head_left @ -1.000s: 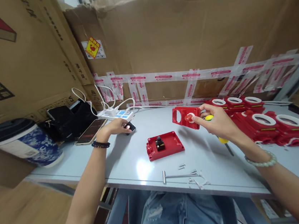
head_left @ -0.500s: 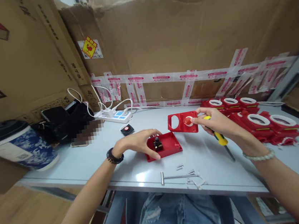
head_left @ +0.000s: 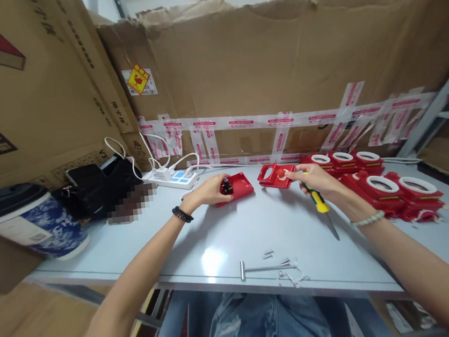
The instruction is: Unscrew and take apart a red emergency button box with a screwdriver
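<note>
My left hand [head_left: 207,191] grips the left edge of a red plastic base [head_left: 239,185] with a black part inside it, far back on the grey table [head_left: 224,233]. My right hand [head_left: 313,179] holds a red cover plate [head_left: 273,176] with a round hole, thumb and fingers at its right end. A yellow-and-green screwdriver [head_left: 318,203] is tucked in the same hand, its blade pointing toward me.
A stack of finished red units [head_left: 376,186] lies at the right. Loose screws [head_left: 269,252] and a metal T-key [head_left: 260,267] sit near the front edge. A power strip [head_left: 172,178], black bag [head_left: 97,187] and blue cup [head_left: 23,221] stand at the left. Cardboard walls surround the table.
My left hand left the small black item near the power strip, took the red base and slid it back and left. My right hand lowered the cover plate toward the table.
</note>
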`<state>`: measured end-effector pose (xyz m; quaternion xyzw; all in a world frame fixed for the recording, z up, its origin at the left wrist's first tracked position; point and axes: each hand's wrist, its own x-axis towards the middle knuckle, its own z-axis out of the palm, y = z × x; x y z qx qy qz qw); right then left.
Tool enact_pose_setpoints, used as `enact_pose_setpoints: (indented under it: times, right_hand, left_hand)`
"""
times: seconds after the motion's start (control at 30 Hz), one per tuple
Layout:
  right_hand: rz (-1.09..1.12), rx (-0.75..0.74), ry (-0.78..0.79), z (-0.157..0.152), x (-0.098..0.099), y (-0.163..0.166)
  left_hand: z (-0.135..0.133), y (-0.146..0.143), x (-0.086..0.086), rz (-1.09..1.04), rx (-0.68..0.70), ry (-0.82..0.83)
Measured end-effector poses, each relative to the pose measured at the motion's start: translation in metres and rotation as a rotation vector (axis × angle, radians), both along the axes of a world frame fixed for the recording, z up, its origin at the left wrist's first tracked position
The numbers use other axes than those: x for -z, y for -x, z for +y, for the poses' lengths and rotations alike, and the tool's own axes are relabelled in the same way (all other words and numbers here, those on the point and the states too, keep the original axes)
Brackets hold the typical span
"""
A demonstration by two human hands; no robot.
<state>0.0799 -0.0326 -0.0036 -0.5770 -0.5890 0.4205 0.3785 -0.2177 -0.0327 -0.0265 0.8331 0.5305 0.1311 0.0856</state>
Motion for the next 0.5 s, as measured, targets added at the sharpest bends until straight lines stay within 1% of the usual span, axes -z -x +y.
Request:
enact_pose_setpoints:
  times: [0.1,0.2,0.27,0.37,0.5]
  right_hand:
    - [0.023,-0.003,0.012,0.002,-0.003,0.006]
    - [0.053,-0.002,0.022,0.002,-0.004,0.007]
    - [0.084,0.007,0.025,0.002,-0.004,0.006]
    - [0.140,0.015,0.042,0.006,-0.004,0.007]
    - [0.210,0.016,0.087,0.018,-0.007,0.020]
  left_hand:
    - [0.028,0.005,0.001,0.037,-0.044,-0.002]
    - [0.052,0.003,0.000,0.079,-0.020,0.005]
    - [0.063,-0.003,0.000,0.102,-0.005,-0.015]
    - [0.071,-0.017,0.000,0.099,-0.026,-0.091]
    - [0.069,-0.030,0.004,0.011,-0.121,-0.234]
